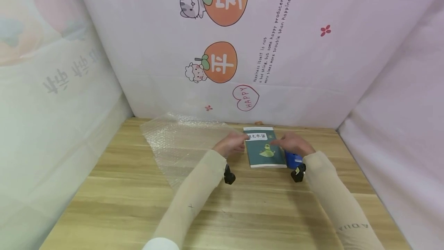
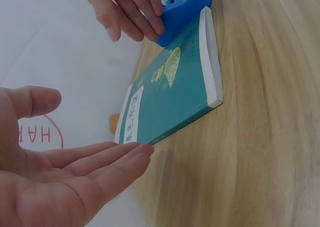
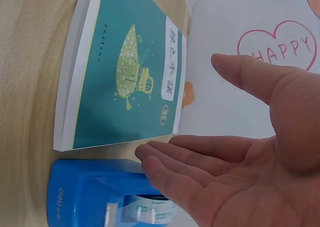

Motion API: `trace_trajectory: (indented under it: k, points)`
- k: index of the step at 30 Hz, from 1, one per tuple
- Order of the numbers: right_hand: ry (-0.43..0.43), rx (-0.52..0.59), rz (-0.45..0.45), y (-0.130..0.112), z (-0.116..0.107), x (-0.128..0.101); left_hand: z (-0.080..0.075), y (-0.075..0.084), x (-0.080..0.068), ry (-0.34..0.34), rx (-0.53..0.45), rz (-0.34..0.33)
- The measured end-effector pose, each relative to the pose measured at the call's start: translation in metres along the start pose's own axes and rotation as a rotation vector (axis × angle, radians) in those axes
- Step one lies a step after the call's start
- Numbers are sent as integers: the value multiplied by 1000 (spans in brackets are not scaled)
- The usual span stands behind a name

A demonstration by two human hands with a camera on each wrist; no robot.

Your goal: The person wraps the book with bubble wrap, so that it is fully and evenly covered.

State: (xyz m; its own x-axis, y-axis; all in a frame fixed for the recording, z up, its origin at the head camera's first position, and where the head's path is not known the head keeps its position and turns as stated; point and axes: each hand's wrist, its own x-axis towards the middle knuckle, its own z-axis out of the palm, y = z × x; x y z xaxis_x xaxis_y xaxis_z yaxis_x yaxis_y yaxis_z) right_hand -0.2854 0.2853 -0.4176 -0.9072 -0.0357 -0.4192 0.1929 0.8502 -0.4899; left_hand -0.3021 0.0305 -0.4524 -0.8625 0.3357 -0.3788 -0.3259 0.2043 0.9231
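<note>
Here's the green book (image 1: 265, 149), lying flat on the wooden counter (image 1: 243, 211) toward its back edge, white title label and yellow-green drawing face up. The two hands flank it! The left hand (image 1: 231, 144) is at the left edge, palm wide open, fingers nearly straight, thumb well apart, nothing in its grip; its fingertips are right by the book's edge, though whether they touch is hard to call. Over on the other side, the right hand (image 1: 294, 144) is just as open, thumb spread, holding nothing, fingertips close to the book's right edge, contact again unclear.

And look at the crowding on that right side: a blue tape dispenser (image 3: 87, 192) sits just beside the book with only a narrow strip of wood between them, its tape roll (image 3: 150, 209) showing and the right hand partly covering it from above. To the left, a clear sheet of bubble wrap (image 1: 180, 138) spreads across the counter, the left sleeve (image 1: 197, 188) crossing over part of it. Close behind the book rises the white printed backdrop (image 1: 295, 68), its red HAPPY heart (image 1: 246, 98) just above, walling off the rear. In front of the book, bare wood runs toward the person.
</note>
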Motion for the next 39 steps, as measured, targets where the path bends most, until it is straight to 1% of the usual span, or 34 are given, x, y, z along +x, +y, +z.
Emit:
trace_trajectory:
  k: [6,11,13,18,20,23,30,34,39]
  points:
    - [2,67,3,7,3,6,4,-5,4,-35,-27,-4]
    - [-5,134,8,11,5,10,4,-10,7,-40,-38,-29]
    - [5,123,-12,12,7,10,4,-12,8,-38,-47,-40]
    - [-2,67,-6,12,12,11,4,-16,11,-28,-82,-55]
    - [-10,73,15,11,13,11,4,-17,12,-25,-85,-61]
    - [-4,86,17,11,14,11,5,-17,13,-24,-78,-69]
    - [5,59,43,5,13,7,6,-16,11,-44,-117,-60]
    - [9,60,47,4,14,6,8,-19,11,-10,-145,-39]
    - [-1,61,51,7,16,4,15,-26,13,69,-212,-23]
